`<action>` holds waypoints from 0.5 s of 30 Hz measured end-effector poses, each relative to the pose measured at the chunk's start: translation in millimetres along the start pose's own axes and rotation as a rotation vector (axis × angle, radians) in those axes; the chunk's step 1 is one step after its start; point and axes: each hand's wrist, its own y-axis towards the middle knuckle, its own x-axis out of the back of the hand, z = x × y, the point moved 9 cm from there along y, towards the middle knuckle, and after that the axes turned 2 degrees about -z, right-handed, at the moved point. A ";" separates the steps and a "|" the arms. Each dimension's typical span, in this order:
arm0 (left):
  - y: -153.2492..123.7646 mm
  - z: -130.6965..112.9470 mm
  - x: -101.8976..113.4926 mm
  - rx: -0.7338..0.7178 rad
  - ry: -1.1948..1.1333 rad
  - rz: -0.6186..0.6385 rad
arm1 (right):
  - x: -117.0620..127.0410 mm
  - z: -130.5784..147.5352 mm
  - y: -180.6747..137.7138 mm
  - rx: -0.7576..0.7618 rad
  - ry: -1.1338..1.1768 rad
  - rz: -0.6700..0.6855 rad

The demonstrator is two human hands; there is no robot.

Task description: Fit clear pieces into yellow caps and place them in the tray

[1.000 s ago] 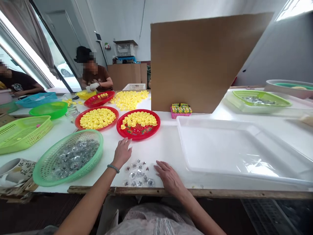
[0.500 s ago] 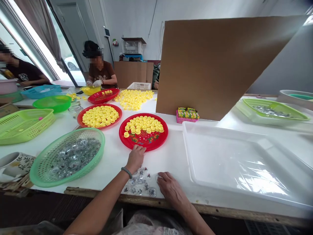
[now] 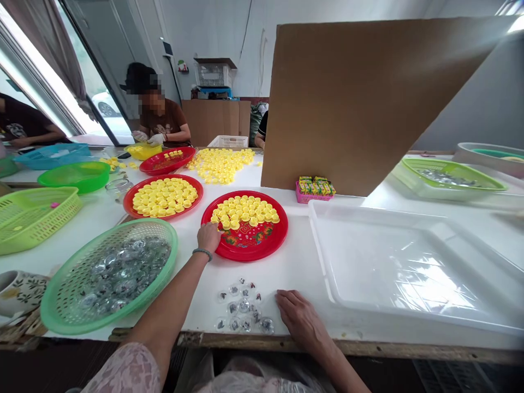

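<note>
On the white table [image 3: 298, 256], a round red plastic tray [image 3: 250, 250] lay flat, face up, yellow cup-shaped pieces [image 3: 244, 215] across its far half. The left hand [image 3: 208, 237] met its left rim, finger state unclear; the right hand [image 3: 302, 316] rested, fingers together, beside clear plastic rounds [image 3: 244, 305].

No legible text, labels, numbers or signs anywhere.

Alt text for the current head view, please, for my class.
A person's left hand is at the left rim of a red plate of small yellow pieces; the right hand lies on the white table beside loose clear pieces. A green basket of similar pieces stands at left, a white tray at right.
</note>
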 end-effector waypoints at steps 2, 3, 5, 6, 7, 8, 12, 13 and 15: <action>3.4 1.2 -7.7 -0.016 -0.003 0.024 | 1.0 -5.6 -0.7 -0.018 0.024 -0.039; 2.2 0.9 -10.4 -0.022 -0.010 0.030 | 1.4 -9.6 -0.6 -0.036 0.036 -0.053; -3.4 -1.5 -13.6 -0.035 -0.027 0.041 | 2.8 -22.0 0.0 -0.118 0.064 -0.080; -6.8 -3.7 -14.7 -0.044 -0.038 0.049 | 3.9 -30.1 0.5 -0.180 0.084 -0.097; -10.1 -6.3 -15.5 -0.051 -0.049 0.060 | 4.8 -38.4 1.0 -0.247 0.108 -0.112; -12.8 -9.0 -16.3 -0.057 -0.060 0.072 | 5.4 -46.2 1.6 -0.311 0.132 -0.121; -17.2 -16.2 -19.6 -0.053 -0.089 0.112 | 5.1 -59.7 8.1 -0.421 0.169 -0.106; -17.0 -17.4 -20.8 -0.056 -0.092 0.121 | 5.4 -59.8 9.7 -0.419 0.162 -0.102; -16.4 -19.6 -22.7 -0.073 -0.100 0.138 | 5.8 -59.8 10.4 -0.414 0.153 -0.096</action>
